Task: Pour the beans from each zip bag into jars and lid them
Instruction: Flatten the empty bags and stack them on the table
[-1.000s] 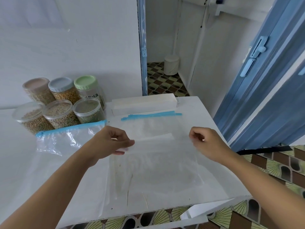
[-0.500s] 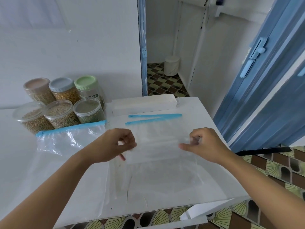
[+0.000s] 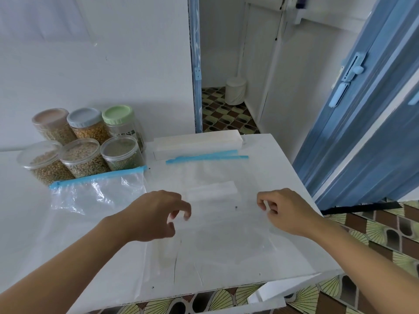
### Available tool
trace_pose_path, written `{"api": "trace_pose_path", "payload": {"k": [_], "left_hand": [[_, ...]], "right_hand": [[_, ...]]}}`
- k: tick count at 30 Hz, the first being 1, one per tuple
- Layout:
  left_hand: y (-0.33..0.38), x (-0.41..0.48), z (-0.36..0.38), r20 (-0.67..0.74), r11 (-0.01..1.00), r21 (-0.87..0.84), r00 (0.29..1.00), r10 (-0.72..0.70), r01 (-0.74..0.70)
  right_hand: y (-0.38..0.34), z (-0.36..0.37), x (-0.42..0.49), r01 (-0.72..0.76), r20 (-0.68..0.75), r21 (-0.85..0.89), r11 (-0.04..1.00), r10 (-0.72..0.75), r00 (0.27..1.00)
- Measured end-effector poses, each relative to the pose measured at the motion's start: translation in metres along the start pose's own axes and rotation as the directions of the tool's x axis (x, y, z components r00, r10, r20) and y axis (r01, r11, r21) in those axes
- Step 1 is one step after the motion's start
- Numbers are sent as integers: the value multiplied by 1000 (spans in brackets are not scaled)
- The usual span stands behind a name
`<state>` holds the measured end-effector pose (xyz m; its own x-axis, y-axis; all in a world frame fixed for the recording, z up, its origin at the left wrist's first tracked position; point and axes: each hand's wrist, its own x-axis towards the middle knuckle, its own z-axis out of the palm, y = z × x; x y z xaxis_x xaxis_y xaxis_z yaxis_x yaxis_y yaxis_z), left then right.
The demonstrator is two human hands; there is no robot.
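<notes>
The left hand (image 3: pixel 156 214) and right hand (image 3: pixel 286 211) curl their fingers over a flat, empty zip bag (image 3: pixel 217 225) between them on the tabletop (image 3: pixel 272 159). Whether they pinch its clear film, I cannot tell. Beyond the left hand lies another empty bag (image 3: pixel 97 191), then six filled, lidded jars (image 3: pixel 82 155), so pouring looks finished.

A home (tiled floor (image 3: pixel 226 118), blue door (image 3: pixel 362 132), bin (image 3: pixel 235 90)).

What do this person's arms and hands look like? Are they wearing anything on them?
Both arms are bare. No sleeve shows on the left forearm or the right forearm as far as the picture's edge. The left hand and the right hand have no gloves, and no watch, bracelet or ring is visible.
</notes>
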<state>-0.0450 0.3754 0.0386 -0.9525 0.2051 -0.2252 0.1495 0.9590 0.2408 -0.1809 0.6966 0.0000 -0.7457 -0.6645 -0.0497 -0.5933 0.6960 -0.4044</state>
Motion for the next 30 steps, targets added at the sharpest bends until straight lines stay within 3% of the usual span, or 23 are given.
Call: {"api": "trace_pose_path", "payload": {"k": [2, 6, 10, 17, 19, 21, 22, 24, 26, 28, 30], "left_hand": [[4, 2, 6, 39, 1000, 17, 999, 16, -17], [7, 2, 24, 83, 985, 99, 987, 137, -145], [1, 6, 41, 170, 983, 44, 971, 171, -181], [-9, 13, 60, 288, 984, 89, 950, 122, -153], [-10, 12, 57, 327, 991, 41, 939, 105, -125], [-8, 13, 54, 295, 990, -140, 954, 54, -13], [-8, 15, 54, 237, 971, -233, 971, 8, 48], [-14, 22, 59, -9, 940, -313, 989, -146, 136], [-17, 28, 62, -115, 907, -330, 943, -313, 261], [-17, 31, 60, 0, 850, -357, 910, -415, 387], [-16, 37, 59, 65, 822, -348, 886, -459, 451]], "right_hand": [[-1, 7, 0, -42, -68, 27, 999, 43, 997], [4, 22, 2, -33, -96, -94, 995, 23, 995], [16, 25, -2, 66, 84, -20, 998, -64, 994], [35, 32, -12, 114, 217, 96, 989, -133, 967], [37, 27, -16, 58, 271, 148, 987, -97, 958], [34, 22, -17, -41, 315, 199, 979, -24, 949], [32, 21, -16, -104, 293, 236, 966, 31, 956], [29, 24, -11, -211, 143, 315, 925, 173, 974], [29, 29, -4, -289, 25, 354, 889, 300, 954], [25, 30, -1, -400, 60, 474, 784, 424, 904], [20, 25, 3, -487, 164, 665, 566, 525, 835]]}}
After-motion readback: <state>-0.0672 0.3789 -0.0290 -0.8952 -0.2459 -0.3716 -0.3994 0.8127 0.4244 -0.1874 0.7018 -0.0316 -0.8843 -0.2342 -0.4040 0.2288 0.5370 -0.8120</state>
